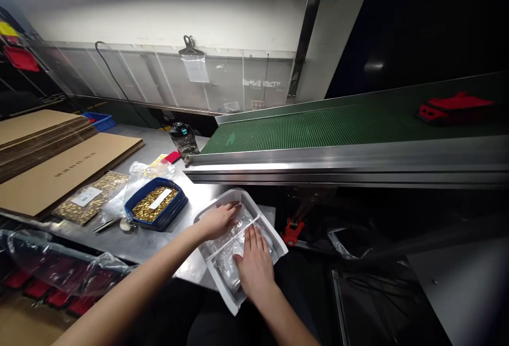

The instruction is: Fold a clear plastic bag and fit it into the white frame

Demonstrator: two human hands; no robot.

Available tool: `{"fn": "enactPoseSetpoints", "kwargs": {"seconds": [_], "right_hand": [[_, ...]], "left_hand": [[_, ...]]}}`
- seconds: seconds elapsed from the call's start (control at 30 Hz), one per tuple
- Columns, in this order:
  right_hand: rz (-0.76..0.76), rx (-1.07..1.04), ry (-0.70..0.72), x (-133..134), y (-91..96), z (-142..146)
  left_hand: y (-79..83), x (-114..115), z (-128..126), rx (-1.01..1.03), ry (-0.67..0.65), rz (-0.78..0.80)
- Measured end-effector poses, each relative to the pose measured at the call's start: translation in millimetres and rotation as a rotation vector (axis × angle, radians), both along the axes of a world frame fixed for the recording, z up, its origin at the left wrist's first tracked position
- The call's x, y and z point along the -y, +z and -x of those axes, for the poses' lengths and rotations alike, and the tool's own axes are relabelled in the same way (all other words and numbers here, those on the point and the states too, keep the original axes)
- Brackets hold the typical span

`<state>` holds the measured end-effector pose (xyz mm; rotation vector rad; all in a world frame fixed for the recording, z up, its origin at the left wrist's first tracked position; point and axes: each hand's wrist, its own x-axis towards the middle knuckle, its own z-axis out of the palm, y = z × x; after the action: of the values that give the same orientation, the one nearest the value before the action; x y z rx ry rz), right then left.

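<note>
A white two-compartment tray sits at the front edge of the metal table, split by a white divider. Clear plastic bags lie inside it; their contents are hard to make out. My left hand reaches into the far-left compartment, fingers stretched over the plastic. In the other compartment, my right hand lies flat with its fingers extended on the plastic, beside the divider. Neither hand visibly grips anything.
Left of the tray, a blue bin holds small brass-coloured parts and a white label. A bag of similar parts lies near stacked cardboard. A green conveyor carries a red-and-black item. A bottle stands by its end.
</note>
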<state>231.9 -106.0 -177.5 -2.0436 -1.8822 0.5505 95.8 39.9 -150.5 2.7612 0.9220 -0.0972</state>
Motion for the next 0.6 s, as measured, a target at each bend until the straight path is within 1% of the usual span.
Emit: {"fn": "enactPoseSetpoints", "kwargs": {"seconds": [0.07, 0.13, 0.2, 0.27, 0.33, 0.43, 0.5, 0.6], "right_hand": [[-0.069, -0.114, -0.054, 16, 3.4, -9], [-0.075, -0.405, -0.201, 37, 2.6, -21], [0.029, -0.733, -0.357, 58, -3.4, -34], [0.158, -0.970, -0.446, 70, -13.1, -42], [0.217, -1.113, -0.482, 70, -23.0, -43], [0.264, -1.318, -0.566, 58, -31.4, -34], [0.276, -1.418, -0.636, 54, -32.3, -28], [0.250, -1.514, -0.712, 60, -30.5, -18]], "left_hand": [[1.6, -1, 0, -0.025, -0.006, 0.026], [2.1, -1, -1, -0.051, 0.020, 0.033], [2.1, 2, -1, -0.077, 0.093, 0.018], [1.3, 6, 0, -0.113, 0.179, 0.008], [-0.5, 10, 4, -0.158, 0.243, 0.016], [-3.9, 13, 8, -0.211, 0.298, 0.033], [-5.9, 11, 8, -0.235, 0.330, 0.037], [-8.2, 6, 4, -0.268, 0.362, 0.043]]}}
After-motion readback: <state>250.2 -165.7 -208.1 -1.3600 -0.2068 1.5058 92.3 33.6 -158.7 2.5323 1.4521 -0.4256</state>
